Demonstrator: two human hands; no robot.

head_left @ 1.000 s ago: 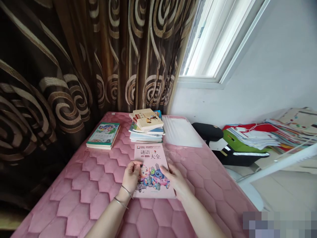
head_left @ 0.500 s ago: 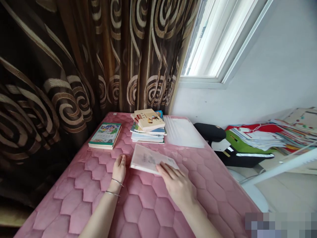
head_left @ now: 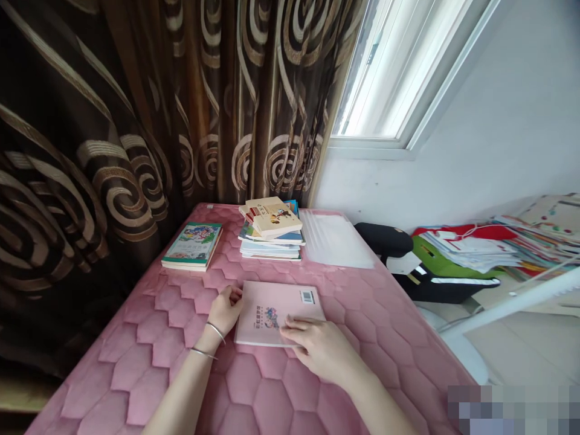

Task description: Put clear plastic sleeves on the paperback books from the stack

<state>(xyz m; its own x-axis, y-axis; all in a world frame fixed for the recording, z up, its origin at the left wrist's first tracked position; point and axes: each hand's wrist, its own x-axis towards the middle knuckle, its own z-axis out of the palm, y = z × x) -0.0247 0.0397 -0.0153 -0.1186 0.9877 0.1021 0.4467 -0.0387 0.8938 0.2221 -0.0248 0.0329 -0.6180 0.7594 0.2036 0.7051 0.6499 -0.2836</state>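
A pale pink book (head_left: 258,314) lies flat on the pink quilted surface, with a barcode and a small coloured picture facing up. At its left edge is my left hand (head_left: 225,309), fingers curled together; whatever they pinch there is hidden. My right hand (head_left: 319,347) rests across the lower right part of the book, its fingers stretched out over the cover. Two thin silver bangles circle my left wrist.
Farther back stand a green-edged book pile (head_left: 193,244), a taller mixed stack of books (head_left: 272,232) and some clear plastic sheets (head_left: 338,240). A dark patterned curtain (head_left: 217,121) hangs behind. Papers (head_left: 471,251) and a white lamp arm (head_left: 507,308) are at right.
The book was tilted up with a whitish glare; now it lies flatter, nearer me, its print readable. My left hand has moved in to its left edge, and my right hand stayed on it.
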